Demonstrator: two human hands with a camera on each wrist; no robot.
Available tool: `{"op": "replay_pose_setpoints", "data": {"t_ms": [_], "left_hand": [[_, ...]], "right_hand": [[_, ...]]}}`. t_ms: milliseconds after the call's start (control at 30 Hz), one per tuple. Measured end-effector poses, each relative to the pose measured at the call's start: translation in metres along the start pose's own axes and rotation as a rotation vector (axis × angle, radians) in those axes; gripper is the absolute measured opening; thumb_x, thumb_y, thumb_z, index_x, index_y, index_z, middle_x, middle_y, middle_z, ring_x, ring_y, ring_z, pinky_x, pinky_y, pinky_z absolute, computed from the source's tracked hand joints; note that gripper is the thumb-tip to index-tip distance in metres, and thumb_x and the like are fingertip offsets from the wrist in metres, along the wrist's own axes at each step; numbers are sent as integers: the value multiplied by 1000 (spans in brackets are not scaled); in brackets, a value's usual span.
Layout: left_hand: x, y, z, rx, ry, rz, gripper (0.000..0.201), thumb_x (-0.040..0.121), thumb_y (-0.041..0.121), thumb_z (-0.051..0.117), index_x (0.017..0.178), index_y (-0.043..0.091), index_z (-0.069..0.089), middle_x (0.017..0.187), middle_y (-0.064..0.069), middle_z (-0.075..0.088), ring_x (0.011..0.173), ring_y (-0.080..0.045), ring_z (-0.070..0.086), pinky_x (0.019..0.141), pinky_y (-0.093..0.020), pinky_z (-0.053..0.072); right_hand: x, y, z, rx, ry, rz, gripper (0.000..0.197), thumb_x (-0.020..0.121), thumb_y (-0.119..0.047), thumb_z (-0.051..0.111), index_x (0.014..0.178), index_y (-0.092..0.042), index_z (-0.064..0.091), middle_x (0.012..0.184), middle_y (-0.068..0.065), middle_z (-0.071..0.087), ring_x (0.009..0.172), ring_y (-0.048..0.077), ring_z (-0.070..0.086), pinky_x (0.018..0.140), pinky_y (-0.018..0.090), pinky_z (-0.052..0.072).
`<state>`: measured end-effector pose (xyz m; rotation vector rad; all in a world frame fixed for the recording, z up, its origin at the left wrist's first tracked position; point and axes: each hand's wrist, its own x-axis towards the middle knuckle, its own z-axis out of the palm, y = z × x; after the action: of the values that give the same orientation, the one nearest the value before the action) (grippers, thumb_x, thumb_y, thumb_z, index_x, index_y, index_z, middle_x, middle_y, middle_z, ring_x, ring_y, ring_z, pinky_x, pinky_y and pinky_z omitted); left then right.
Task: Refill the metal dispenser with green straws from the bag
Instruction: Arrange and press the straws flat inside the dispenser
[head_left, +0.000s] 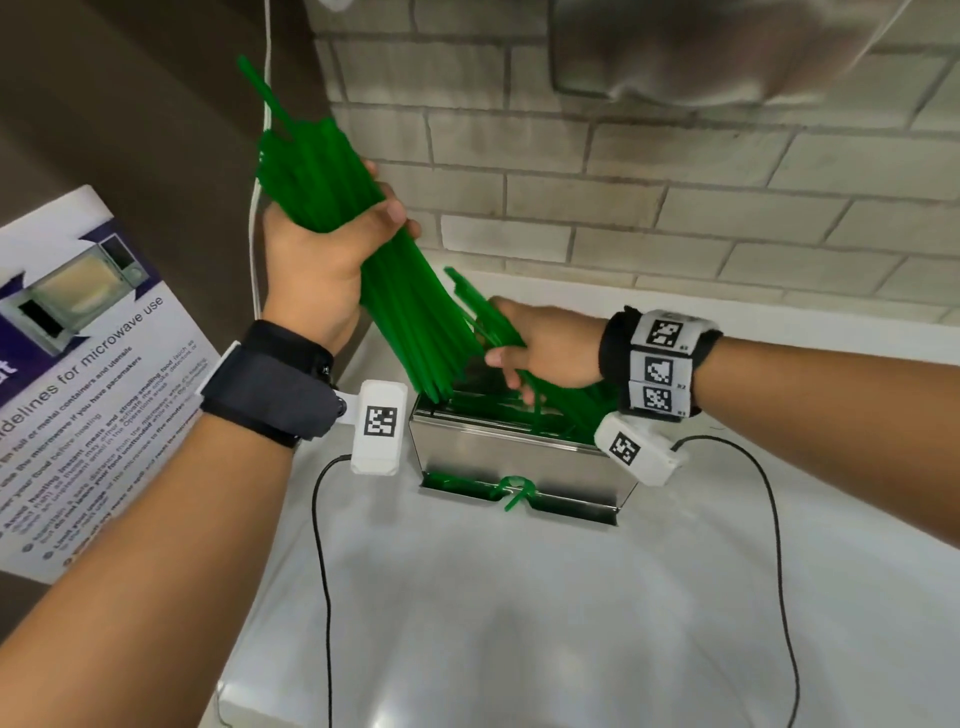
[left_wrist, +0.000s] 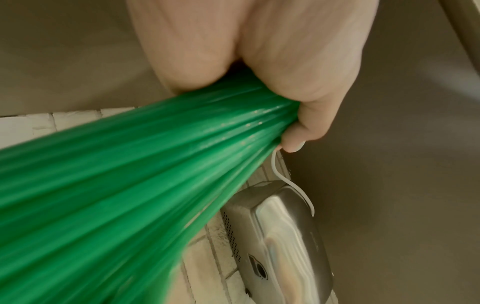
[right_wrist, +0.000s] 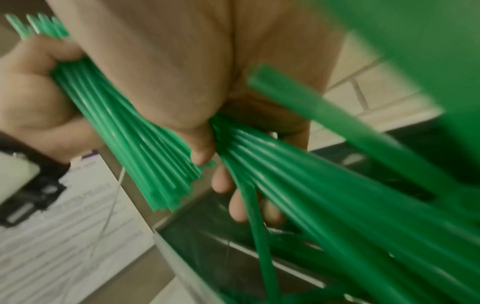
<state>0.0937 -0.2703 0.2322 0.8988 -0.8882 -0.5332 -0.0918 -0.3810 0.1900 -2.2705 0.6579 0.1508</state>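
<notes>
My left hand (head_left: 332, 244) grips a thick bundle of green straws (head_left: 363, 249) tilted over the open top of the metal dispenser (head_left: 509, 452); the bundle's lower ends reach the dispenser's left rim. The same grip fills the left wrist view, fingers (left_wrist: 298, 82) curled round the straws (left_wrist: 130, 185). My right hand (head_left: 540, 348) holds a smaller bunch of straws (right_wrist: 285, 174) just above the dispenser's opening (right_wrist: 207, 242), thumb and fingers (right_wrist: 233, 181) curled round them. More straws lie inside, and a bent one (head_left: 514, 491) sticks out of the front slot. No bag is in view.
The dispenser stands on a white counter (head_left: 519, 623) against a brick-tiled wall (head_left: 675, 208). A microwave-guidelines poster (head_left: 78, 389) leans at the left. A metal wall-mounted appliance (head_left: 701, 47) hangs above. Black wrist cables (head_left: 319, 545) trail over the counter, and a white cord (head_left: 257, 218) hangs by the wall.
</notes>
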Motion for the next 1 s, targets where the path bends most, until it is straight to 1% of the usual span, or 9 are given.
{"op": "replay_pose_setpoints", "data": {"t_ms": [100, 200, 267, 333, 433, 600, 733, 833, 1000], "left_hand": [[2, 5, -5, -4, 14, 17, 24, 83, -13, 69, 97, 5, 61, 82, -13, 60, 76, -32, 60, 78, -48, 54], [5, 16, -14, -10, 63, 46, 23, 83, -13, 67, 95, 5, 62, 81, -12, 60, 71, -30, 62, 77, -48, 55], [8, 22, -18, -11, 79, 72, 23, 81, -11, 69, 97, 4, 61, 81, -13, 59, 71, -30, 61, 77, -47, 54], [11, 27, -18, -17, 85, 89, 24, 80, -9, 71, 97, 4, 61, 81, -15, 59, 71, -31, 60, 76, -48, 53], [12, 32, -14, -17, 54, 97, 23, 80, -10, 70, 95, 5, 62, 84, -16, 57, 72, -31, 61, 77, -47, 54], [13, 36, 4, -37, -2, 90, 23, 80, -9, 72, 96, 4, 61, 86, -15, 57, 73, -31, 63, 79, -47, 55], [11, 23, 38, -25, -87, 42, 22, 82, -10, 71, 97, 3, 60, 84, -13, 61, 78, -33, 66, 80, -50, 58], [9, 8, 68, -36, -67, -24, 21, 79, -8, 74, 91, 8, 67, 83, -13, 65, 87, -32, 66, 88, -57, 56], [1, -5, 98, -98, -44, -118, 30, 82, -8, 69, 73, 20, 75, 77, -1, 72, 79, -18, 71, 77, -36, 58]], "right_hand": [[3, 12, 13, -82, -56, 43, 41, 96, -37, 62, 128, -23, 42, 99, 1, 74, 82, 18, 71, 80, 37, 58], [8, 17, 16, -20, -3, 58, 74, 87, -47, 70, 146, -26, 32, 134, 0, 61, 120, 20, 59, 104, 34, 46], [12, 16, 21, -21, -92, 100, 89, 82, -59, 69, 153, -23, 28, 148, 3, 50, 133, 22, 50, 113, 39, 39], [16, 17, 27, -219, -223, 153, 93, 77, -71, 64, 148, -15, 40, 145, 3, 52, 131, 26, 52, 110, 43, 42], [13, 17, 17, -326, -280, 201, 82, 81, -70, 61, 139, -12, 54, 131, 5, 63, 112, 23, 63, 103, 40, 49], [-12, 4, -31, -204, -87, 95, 76, 83, -49, 72, 148, -22, 43, 136, -6, 61, 118, 14, 59, 110, 37, 41], [-32, -12, -73, 402, 84, -210, 77, 72, -7, 63, 146, -8, 40, 134, 8, 58, 119, 17, 56, 102, 31, 45], [-39, -29, -74, 404, 87, -338, 87, 74, -14, 76, 150, -9, 35, 139, 8, 56, 129, 18, 54, 109, 36, 42], [-29, -42, -51, 206, 521, -349, 101, 60, -23, 91, 146, -14, 39, 127, -6, 65, 115, 5, 63, 104, 30, 50]]}}
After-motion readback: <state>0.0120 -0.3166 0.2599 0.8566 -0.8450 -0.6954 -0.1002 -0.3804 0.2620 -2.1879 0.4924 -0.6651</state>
